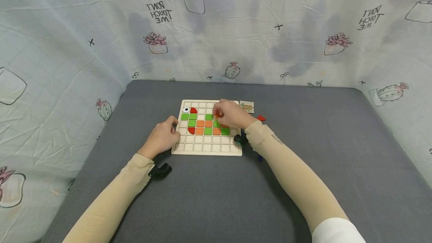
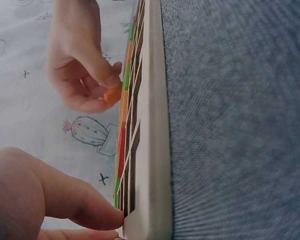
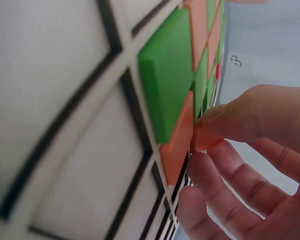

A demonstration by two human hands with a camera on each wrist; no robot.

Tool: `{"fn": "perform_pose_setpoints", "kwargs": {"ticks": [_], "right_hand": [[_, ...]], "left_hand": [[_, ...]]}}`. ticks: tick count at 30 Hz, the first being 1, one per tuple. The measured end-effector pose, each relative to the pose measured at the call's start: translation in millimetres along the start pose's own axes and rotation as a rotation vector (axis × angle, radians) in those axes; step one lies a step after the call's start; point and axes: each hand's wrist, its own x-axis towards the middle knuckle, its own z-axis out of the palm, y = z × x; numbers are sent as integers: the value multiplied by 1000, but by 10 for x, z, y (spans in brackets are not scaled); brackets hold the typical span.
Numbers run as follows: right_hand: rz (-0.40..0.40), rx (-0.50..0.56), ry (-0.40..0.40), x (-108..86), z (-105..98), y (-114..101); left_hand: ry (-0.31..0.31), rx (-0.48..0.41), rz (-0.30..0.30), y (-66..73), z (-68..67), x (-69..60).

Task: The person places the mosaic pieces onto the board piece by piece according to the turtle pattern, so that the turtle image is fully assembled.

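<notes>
A pale wooden grid board (image 1: 206,148) lies on the table, with green, orange and red tiles and a round eye piece (image 1: 186,110) in its cells. My right hand (image 1: 233,113) is over the board's upper right part, pinching an orange tile (image 3: 207,136) between thumb and fingers. In the right wrist view, this tile is tilted close to the grid, beside a green tile (image 3: 166,75). At the board's left edge, my left hand (image 1: 161,137) holds the rim with thumb and fingers. The right hand covers some cells in the head view.
A small pattern card (image 1: 247,107) lies by the board's upper right corner. Near the right forearm are a red piece (image 1: 261,118) and a partly hidden blue piece (image 1: 260,158). Printed cloth (image 1: 216,29) hangs behind the grey table (image 1: 209,198).
</notes>
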Motion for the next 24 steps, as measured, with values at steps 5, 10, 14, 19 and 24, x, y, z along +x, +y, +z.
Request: {"fn": "perform_pose_setpoints", "kwargs": {"ticks": [5,10,14,19,24], "right_hand": [[10,-6,-24,54,17,21],[-1,-29,-45,76,15,28],[3,-47,-57,74,10,32],[15,-62,-63,73,11,30],[9,-76,-53,60,12,24]], "left_hand": [[6,4,5,-4,4,2],[8,3,7,-11,5,7],[6,3,4,-14,4,8],[6,0,9,-13,2,4],[6,-5,12,-8,1,3]]}}
